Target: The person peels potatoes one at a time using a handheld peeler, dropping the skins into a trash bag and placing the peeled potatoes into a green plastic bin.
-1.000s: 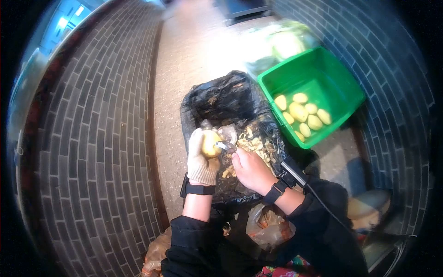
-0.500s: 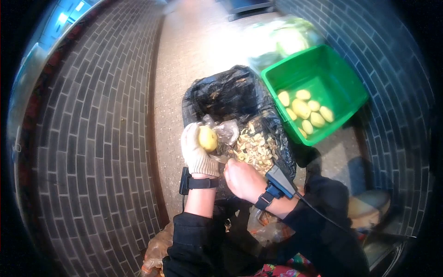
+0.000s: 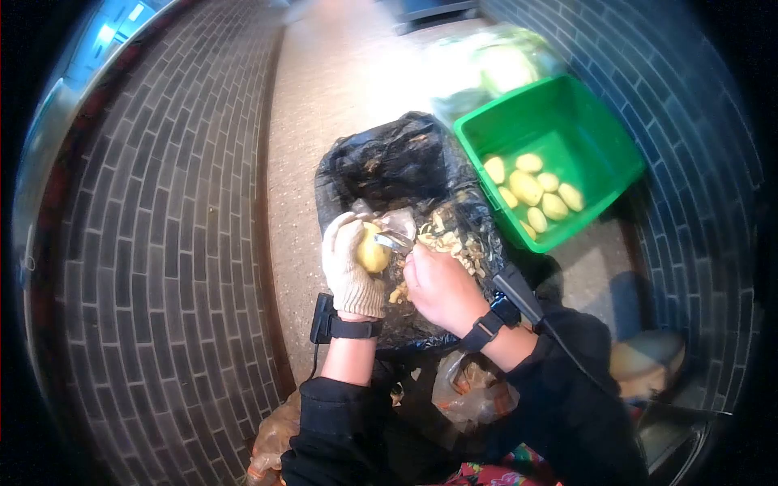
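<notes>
My left hand (image 3: 347, 263), in a white knitted glove, is closed around a pale yellow, peeled-looking potato (image 3: 374, 254). In my bare right hand (image 3: 446, 293) is a peeler (image 3: 394, 240); its metal blade rests at the potato's right side, and its handle is mostly hidden in the fist. Both hands are above a container lined with a black plastic bag (image 3: 389, 162). Under and beside the right hand, a heap of potato peelings (image 3: 447, 236) lies in the bag, near a piece of clear plastic (image 3: 399, 220).
A green plastic tub (image 3: 585, 134) with several peeled potatoes stands to the right. Behind it is a clear bag of pale green vegetables (image 3: 506, 69). Brick-patterned walls (image 3: 174, 227) rise on both sides. Plastic bags (image 3: 466, 393) lie close to my legs.
My right hand has moved up and slightly right, bringing the peeler blade into view against the potato. My left hand keeps the potato, now turned slightly and shifted a little right.
</notes>
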`<control>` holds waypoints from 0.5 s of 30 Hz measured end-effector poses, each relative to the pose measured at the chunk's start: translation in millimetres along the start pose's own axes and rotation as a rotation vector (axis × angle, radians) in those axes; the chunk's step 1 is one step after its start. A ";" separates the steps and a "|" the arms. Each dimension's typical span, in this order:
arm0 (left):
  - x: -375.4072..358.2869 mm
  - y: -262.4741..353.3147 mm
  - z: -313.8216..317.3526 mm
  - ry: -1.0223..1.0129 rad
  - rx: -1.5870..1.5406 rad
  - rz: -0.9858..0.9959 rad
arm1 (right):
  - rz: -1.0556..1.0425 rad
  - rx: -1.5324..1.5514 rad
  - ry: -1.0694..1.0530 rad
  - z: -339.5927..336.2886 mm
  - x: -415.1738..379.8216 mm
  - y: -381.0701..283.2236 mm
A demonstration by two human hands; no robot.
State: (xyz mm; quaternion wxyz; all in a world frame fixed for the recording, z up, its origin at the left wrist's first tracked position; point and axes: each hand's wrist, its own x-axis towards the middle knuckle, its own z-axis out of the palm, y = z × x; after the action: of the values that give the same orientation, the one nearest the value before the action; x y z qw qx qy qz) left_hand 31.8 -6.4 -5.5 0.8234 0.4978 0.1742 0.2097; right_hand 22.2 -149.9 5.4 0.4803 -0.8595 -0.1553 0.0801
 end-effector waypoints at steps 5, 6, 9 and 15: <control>9.8 -25.8 -10.1 0.109 -0.069 0.060 | 0.030 -0.012 -0.026 10.2 0.0 -2.4; 18.5 -32.0 -20.2 0.126 -0.087 -0.001 | 0.028 -0.013 -0.025 13.2 -3.0 -2.7; 23.3 -16.5 -10.2 0.184 -0.177 -0.142 | 0.029 0.017 -0.107 33.8 -22.0 -7.1; 14.6 16.6 5.6 -0.007 -0.366 -0.304 | 0.021 0.089 -0.177 16.6 -16.4 -2.4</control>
State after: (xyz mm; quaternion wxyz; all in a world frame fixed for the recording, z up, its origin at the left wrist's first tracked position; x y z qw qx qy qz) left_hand 44.1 3.9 10.7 0.9226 0.3090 0.2033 0.1094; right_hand 1.6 -141.1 -1.5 0.5016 -0.8285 -0.1843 0.1676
